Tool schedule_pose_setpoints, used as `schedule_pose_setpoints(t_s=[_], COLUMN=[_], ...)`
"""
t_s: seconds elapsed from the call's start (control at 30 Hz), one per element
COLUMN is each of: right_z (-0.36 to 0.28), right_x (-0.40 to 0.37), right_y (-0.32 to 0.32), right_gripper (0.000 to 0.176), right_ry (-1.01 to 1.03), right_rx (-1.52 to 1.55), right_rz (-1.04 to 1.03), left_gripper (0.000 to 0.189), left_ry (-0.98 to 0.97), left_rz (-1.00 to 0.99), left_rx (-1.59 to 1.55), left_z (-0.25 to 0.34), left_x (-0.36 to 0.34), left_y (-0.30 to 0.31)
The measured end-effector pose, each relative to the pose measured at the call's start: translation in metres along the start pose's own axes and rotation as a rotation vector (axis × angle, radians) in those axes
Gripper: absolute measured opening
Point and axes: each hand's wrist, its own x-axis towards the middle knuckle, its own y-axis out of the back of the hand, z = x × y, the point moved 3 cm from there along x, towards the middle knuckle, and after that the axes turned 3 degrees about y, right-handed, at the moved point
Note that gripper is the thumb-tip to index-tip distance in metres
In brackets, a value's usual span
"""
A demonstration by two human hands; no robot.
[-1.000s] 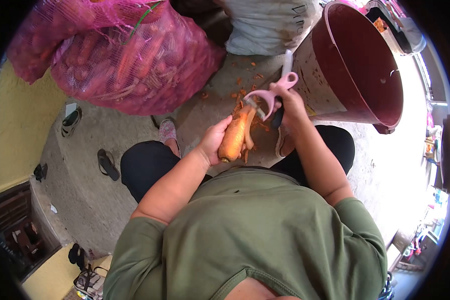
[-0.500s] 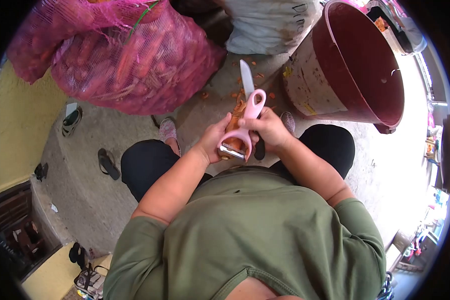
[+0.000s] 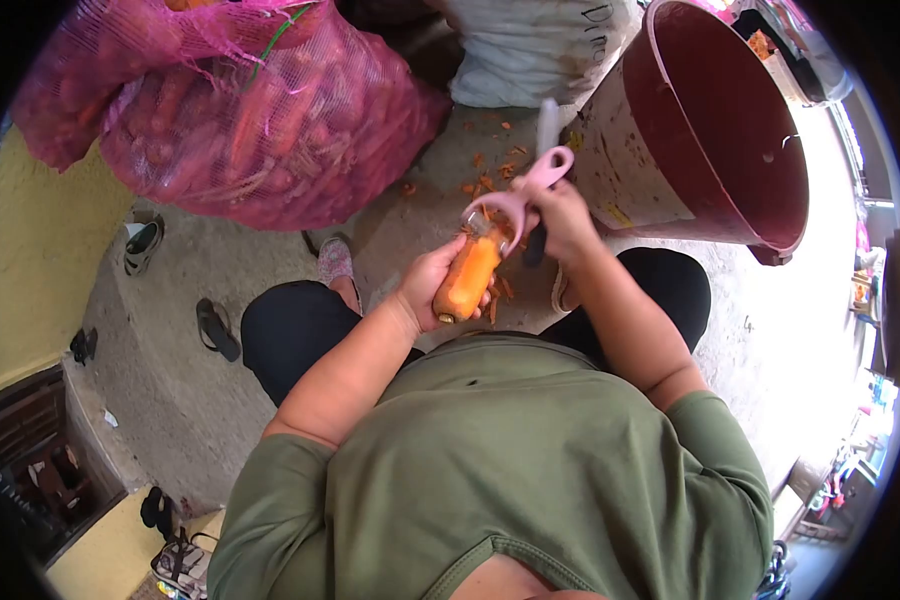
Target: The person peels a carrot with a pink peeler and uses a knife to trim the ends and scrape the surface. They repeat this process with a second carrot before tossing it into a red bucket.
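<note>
My left hand is wrapped round a carrot, whose thick end points toward my body. A bright orange peeled strip shows along its upper side. In my right hand is a pink peeler, its blade end over the far end of the carrot. A knife with a pale, blurred blade also sticks out from my right hand, its dark handle below. Orange peelings lie on the floor beyond my hands, and some hang under the carrot.
A pink mesh sack full of carrots stands at the upper left. Behind my hands is a white sack. A large dark red bucket stands at the right. One black sandal lies on the floor at the left.
My right hand has moved away from my body and to the right with the peeler and knife, from the carrot's near end to its far end. The peeled orange strip is now uncovered.
</note>
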Motion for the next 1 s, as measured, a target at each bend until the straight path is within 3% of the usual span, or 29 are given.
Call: schedule_pose_setpoints(t_s=[0.07,0.2,0.33,0.47,0.53,0.67,0.7,1.0], right_z=[-0.01,0.004,0.002,-0.001,0.012,0.0,-0.005,0.006], right_x=[0.002,-0.019,0.007,-0.01,-0.014,0.014,0.014,-0.003], right_y=[0.01,-0.02,0.007,-0.008,-0.016,0.022,0.026,0.014], right_gripper=[0.014,0.016,0.016,0.013,0.011,0.011,0.01,0.011], right_ry=[0.014,-0.047,0.015,-0.017,-0.066,0.056,0.006,-0.101], right_rx=[0.082,0.048,0.059,0.044,0.125,-0.015,0.053,0.195], right_rz=[0.068,-0.108,0.087,-0.014,-0.089,0.137,0.157,0.103], left_gripper=[0.048,0.046,0.045,0.044,0.044,0.042,0.042,0.039], left_ry=[0.022,-0.044,-0.013,-0.006,-0.012,0.051,0.039,-0.116], left_rz=[0.021,0.092,0.1,0.182,0.149,0.103,0.105,0.083], left_rx=[-0.002,0.036,0.062,0.085,0.027,-0.003,-0.022,-0.119], left_z=[-0.001,0.006,0.003,0.003,-0.001,-0.019,-0.023,-0.041], left_x=[-0.002,-0.004,-0.005,-0.009,-0.009,-0.013,-0.015,-0.025], left_y=[-0.003,-0.009,-0.004,-0.007,-0.003,-0.001,0.0,-0.004])
